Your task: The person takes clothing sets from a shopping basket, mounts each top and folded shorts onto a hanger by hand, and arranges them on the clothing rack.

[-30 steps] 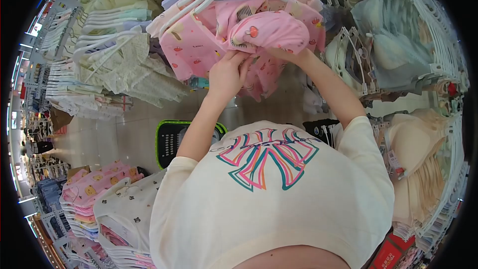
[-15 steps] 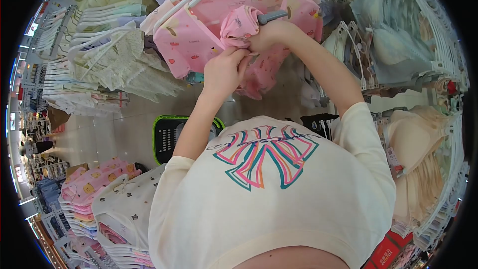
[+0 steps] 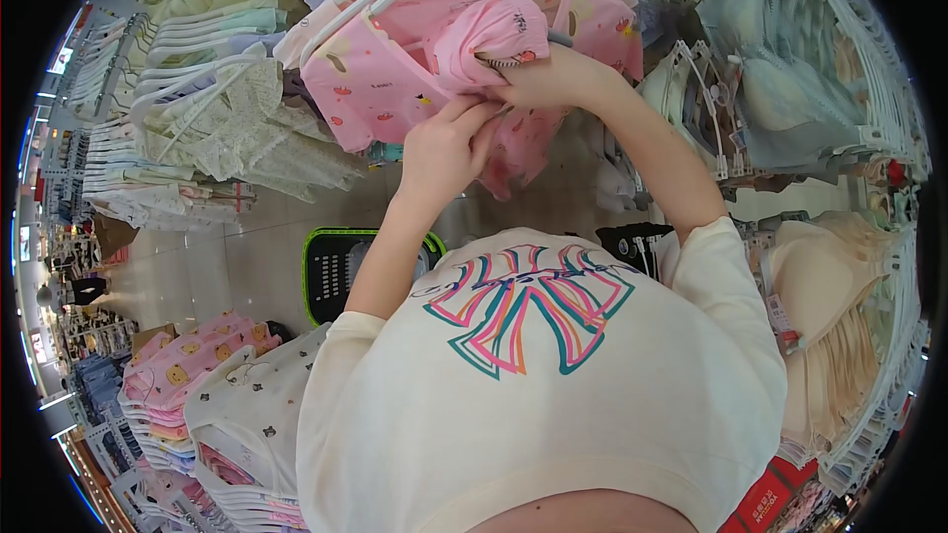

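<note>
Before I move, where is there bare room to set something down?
Bare floor shows between the basket and pale clothes, and between the pink top and white shirt. It is crowded around the hands and among the bras.

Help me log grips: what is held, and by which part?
Pink garment, by the lower part of its bunch, in the left hand; the right hand has its hold hidden.

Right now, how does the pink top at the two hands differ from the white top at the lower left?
The pink top is bunched up at the left hand and right hand; the white top looks smoother, and no hand touches it. The pink top has some reddish prints; the white top has dark ones. Both have small scattered prints.
</note>
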Tool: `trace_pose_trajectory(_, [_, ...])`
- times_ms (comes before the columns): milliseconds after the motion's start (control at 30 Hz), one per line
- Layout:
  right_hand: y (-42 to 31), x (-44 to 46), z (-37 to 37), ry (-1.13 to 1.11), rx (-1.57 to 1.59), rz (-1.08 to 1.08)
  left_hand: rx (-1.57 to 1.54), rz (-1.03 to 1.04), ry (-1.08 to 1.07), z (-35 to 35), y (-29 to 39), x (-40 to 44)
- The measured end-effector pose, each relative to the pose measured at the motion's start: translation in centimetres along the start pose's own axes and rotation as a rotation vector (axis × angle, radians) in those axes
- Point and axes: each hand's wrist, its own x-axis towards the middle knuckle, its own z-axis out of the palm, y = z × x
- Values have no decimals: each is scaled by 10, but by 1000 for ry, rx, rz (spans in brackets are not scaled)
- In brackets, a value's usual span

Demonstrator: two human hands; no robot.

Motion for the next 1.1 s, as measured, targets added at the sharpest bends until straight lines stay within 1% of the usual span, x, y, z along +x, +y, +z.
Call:
trace_pose_trajectory(100, [11, 1, 11, -50, 24, -16, -5, -19, -11, 0, 1, 2])
trace_pose_trajectory(200, [30, -6, 60, -94, 99, 47, 9, -64, -33, 3, -1, 0])
trace_pose_trajectory(233, [30, -4, 64, -106, 120, 74, 9, -65, -49, 5, -2, -2])
trace_pose_trajectory(333, [26, 4, 52, -482, 164, 263, -11, -87, -81, 8, -2, -4])
trace_pose_trajectory(400, [25, 5, 44, -518, 206, 288, -57, -121, -77, 7, 2, -5])
trace_pose_trajectory(433, [24, 5, 38, -537, 227, 302, -67, -103, -79, 6, 1, -5])
trace_pose_trajectory(533, [6, -6, 5, 100, 365, 146, -110, -72, -72, 3, -1, -6])
trace_pose_trajectory(633, [4, -11, 4, 224, 242, 241, -143, -77, -53, 3, 0, -7])
trace_pose_trajectory(733, [-1, -16, -3, -95, 249, 532, -111, -62, -68, 0, 2, -6])
trace_pose_trajectory(833, [7, -26, 10, 153, -34, 318, -97, -46, -76, -3, 5, -4])
trace_pose_trajectory(933, [12, -15, 3, -14, 83, 422, -70, -12, -79, -2, 4, -7])
trace_pose_trajectory(1000, [14, -17, -3, 187, 179, 506, -36, 7, -73, -5, 7, -5])
trace_pose_trajectory(1033, [13, -18, -5, 283, 230, 545, -46, -16, -92, -8, 8, -5])
trace_pose_trajectory(1100, [8, -15, -8, 282, 115, 545, -68, -66, -136, -12, 10, -8])
